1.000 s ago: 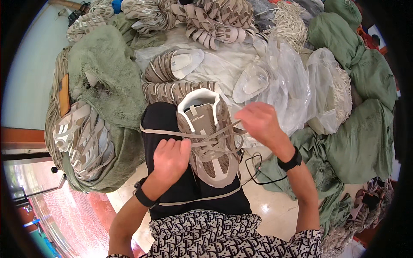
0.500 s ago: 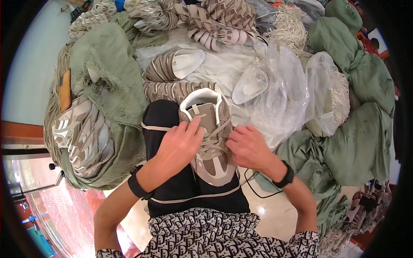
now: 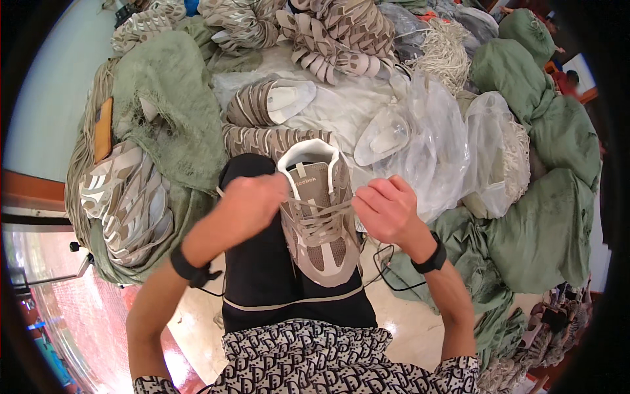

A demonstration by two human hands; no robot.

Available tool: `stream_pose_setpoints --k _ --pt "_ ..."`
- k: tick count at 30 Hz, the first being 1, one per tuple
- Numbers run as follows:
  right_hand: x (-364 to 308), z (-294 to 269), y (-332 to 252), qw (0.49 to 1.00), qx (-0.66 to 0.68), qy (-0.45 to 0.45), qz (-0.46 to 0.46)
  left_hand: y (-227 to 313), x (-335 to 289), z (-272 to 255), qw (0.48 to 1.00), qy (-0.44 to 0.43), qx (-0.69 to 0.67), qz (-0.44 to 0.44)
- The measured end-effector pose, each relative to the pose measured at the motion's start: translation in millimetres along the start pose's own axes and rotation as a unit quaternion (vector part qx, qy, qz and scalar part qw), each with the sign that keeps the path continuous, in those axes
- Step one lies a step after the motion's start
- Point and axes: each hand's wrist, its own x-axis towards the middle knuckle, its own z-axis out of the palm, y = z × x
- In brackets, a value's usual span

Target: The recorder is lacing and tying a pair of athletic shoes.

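- Green cloth (image 3: 541, 230) lies in a big heap over on the right.
- A clear plastic bag (image 3: 436, 151) sprawls just left of that heap.
- Black cloth (image 3: 256, 269) covers the person's lap, a pale band (image 3: 295, 307) running across it.
- The tan shoe (image 3: 335, 253) rests on that lap, toe toward the person, opening away.
- The left hand (image 3: 248, 205), a bit blurred, is curled beside the shoe, gripping the laces (image 3: 321, 226).
- The right hand (image 3: 386, 209) is closed on them opposite.
- A black wristband (image 3: 430, 255) circles the right wrist.
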Motion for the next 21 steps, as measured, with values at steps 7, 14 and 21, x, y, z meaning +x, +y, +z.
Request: stream_pose_setpoints --k 7,14,21 --pt "-33 49 -28 0.974 0.071 0.098 0.189 -72 -47 -64 0.983 0.081 0.134 -0.100" --pt "-76 61 -31 0.748 0.349 0.052 0.562 -72 -46 -40 0.983 0.014 0.181 -0.036" --pt "-74 50 -17 0.915 0.043 -0.189 0.354 -41 -35 -45 0.896 0.159 0.414 0.009"
